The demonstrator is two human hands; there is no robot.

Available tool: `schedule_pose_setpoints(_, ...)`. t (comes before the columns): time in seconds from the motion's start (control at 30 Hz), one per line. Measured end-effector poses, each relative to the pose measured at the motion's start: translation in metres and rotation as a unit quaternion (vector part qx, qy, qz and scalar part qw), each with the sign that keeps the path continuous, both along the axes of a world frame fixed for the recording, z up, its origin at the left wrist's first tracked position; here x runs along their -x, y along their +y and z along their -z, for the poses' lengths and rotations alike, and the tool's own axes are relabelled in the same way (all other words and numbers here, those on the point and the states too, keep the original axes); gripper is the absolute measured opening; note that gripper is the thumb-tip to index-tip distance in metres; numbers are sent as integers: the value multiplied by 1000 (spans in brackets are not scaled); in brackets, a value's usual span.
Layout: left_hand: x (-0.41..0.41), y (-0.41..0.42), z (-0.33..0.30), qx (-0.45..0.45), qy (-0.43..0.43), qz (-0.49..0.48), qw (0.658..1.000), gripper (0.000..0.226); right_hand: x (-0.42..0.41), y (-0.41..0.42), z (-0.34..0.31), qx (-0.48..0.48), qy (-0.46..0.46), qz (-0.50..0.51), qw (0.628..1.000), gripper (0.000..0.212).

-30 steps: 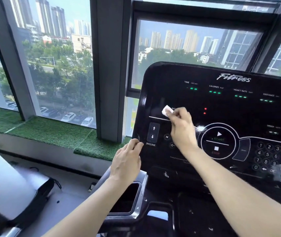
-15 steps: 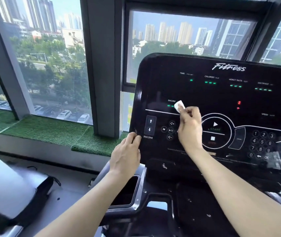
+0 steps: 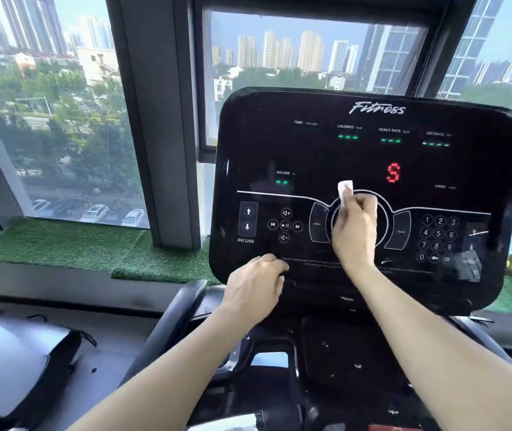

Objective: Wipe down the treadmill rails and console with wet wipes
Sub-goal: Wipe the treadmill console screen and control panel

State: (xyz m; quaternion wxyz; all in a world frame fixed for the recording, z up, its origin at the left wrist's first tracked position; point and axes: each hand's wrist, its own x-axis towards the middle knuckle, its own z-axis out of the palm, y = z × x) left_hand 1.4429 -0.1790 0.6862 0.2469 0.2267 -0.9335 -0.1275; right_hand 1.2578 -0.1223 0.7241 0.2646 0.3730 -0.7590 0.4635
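Observation:
The glossy black treadmill console (image 3: pixel 369 157) fills the middle and right of the head view, with lit green readouts and a red digit. My right hand (image 3: pixel 355 227) pinches a small white wet wipe (image 3: pixel 345 187) and presses it against the console over the round start/stop dial. My left hand (image 3: pixel 256 287) rests with curled fingers at the console's lower edge, below the incline buttons. The left rail (image 3: pixel 167 325) slopes down beneath that hand.
A grey window pillar (image 3: pixel 155 119) stands just left of the console, with green artificial turf (image 3: pixel 61 241) on the sill. A black and white bag or seat (image 3: pixel 15 365) lies at the lower left. The console's black tray (image 3: pixel 335 353) sits below my arms.
My right hand has slid the wipe rightward from the incline readout to above the centre dial. My left hand shifted right along the console's lower edge. A red digit now shows.

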Motion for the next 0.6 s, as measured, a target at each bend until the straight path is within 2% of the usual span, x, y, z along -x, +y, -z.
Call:
schedule_pose_setpoints(0.07, 4, 0, 4, -8, -26, 9, 1000, 28, -21, -10, 10, -11, 3, -21, 1000, 41)
schedule_pose_setpoints(0.17, 8, -4, 1, 4, -59, 10, 998, 24, -50, -22, 26, -120, 25, -133, 984, 35)
schedule_pose_setpoints(0.23, 10, -7, -3, 6, -74, 12, 997, 21, -45, -19, 24, -155, 28, -151, 976, 38)
schedule_pose_setpoints(0.33, 11, -7, -4, 2, -72, 8, 997, 20, -17, 4, 16, -82, 45, -85, 992, 39)
schedule_pose_setpoints(0.4, 12, -5, -4, 8, -71, 1, 997, 20, 6, 20, 12, 1, -2, -17, 1000, 31)
schedule_pose_setpoints(0.47, 14, -5, -6, 18, -70, -8, 997, 20, 17, 23, 9, 51, -61, 41, 996, 34)
schedule_pose_setpoints(0.53, 16, -6, -7, 24, -75, -10, 997, 19, 7, 14, 10, 48, -65, 56, 995, 39)
schedule_pose_setpoints(0.6, 18, -8, -9, 24, -83, -12, 996, 18, -17, -1, 20, -11, 19, -7, 1000, 42)
